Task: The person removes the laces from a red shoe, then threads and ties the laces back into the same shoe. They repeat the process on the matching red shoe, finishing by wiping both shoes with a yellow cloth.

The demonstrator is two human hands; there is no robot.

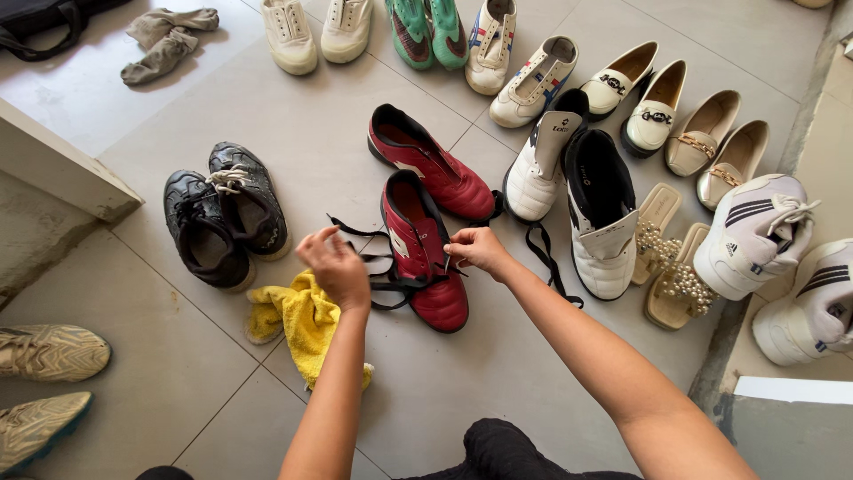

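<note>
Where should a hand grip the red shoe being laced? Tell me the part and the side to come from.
Grip the red shoe around its heel collar, coming from above at the far end. The opening faces up and lies bare there, while the black lace, the left hand and the right hand crowd the toe half.

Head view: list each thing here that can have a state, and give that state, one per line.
Near red shoe: upright on the tiles, black lace half threaded, loose ends spread out.
Far red shoe: unlaced, lying open.
Black shoes: paired, white laces on.
Yellow cloth: crumpled on the floor.
Left hand: pinching the lace.
Right hand: pinching a lace tip.
</note>
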